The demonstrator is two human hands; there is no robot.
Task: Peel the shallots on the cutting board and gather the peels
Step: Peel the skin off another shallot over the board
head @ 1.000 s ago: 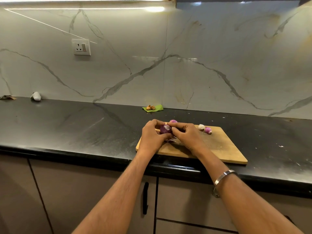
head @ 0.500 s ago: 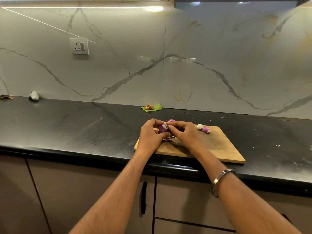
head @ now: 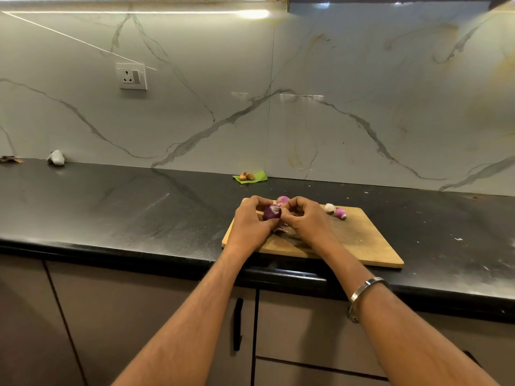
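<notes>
Both hands work one dark purple shallot (head: pixel 271 212) just above the cutting board (head: pixel 362 240): the left hand (head: pixel 250 222) grips it, the right hand (head: pixel 305 218) pinches skin, which I'd pull slowly so peels (head: pixel 281 229) drop beneath.

Black countertop (head: pixel 139 207) carries a wooden cutting board (head: pixel 362 246) (near edge), green leaf (head: pixel 257 177), white lump (head: pixel 55 157).

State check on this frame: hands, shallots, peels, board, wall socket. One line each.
left hand: grips the dark purple shallot
right hand: pinches at that shallot's top
dark purple shallot: held above the cutting board, partly skinned
shallots: two, lying at the board's far edge
peels: loose on the board under the hands
cutting board: flat on the counter
wall socket: nothing plugged in
</notes>
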